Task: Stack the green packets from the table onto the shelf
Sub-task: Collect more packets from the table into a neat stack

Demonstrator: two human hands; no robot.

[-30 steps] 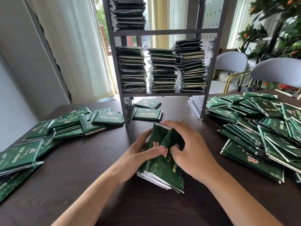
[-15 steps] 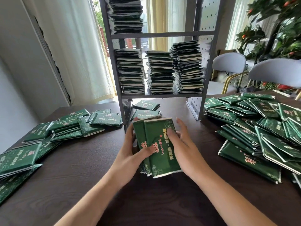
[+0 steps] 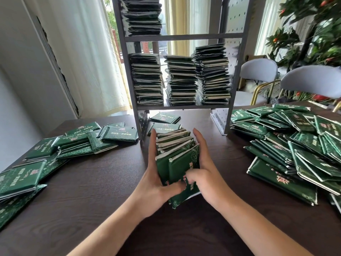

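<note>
A bundle of green packets point(image 3: 177, 154) stands on edge on the dark table point(image 3: 103, 191), squeezed between both hands. My left hand point(image 3: 156, 183) presses its left side, my right hand point(image 3: 208, 178) its right side, both thumbs on the front packet. Behind it rises the grey shelf point(image 3: 182, 37). Three tall packet stacks point(image 3: 181, 80) fill its lower level and one stack point(image 3: 143, 15) sits at the upper left. Loose packets lie in a heap on the right point(image 3: 299, 145) and scattered on the left point(image 3: 73, 145).
Two packets point(image 3: 165, 118) lie under the shelf between its legs. Two grey chairs point(image 3: 311, 81) and a plant with orange fruit point(image 3: 317, 30) stand at the far right. White curtains point(image 3: 83, 52) hang behind the table on the left.
The bundle has been turned from lying tilted flat to standing on edge with packet edges up. Both hands shifted to grip its sides and moved it slightly toward the shelf.
</note>
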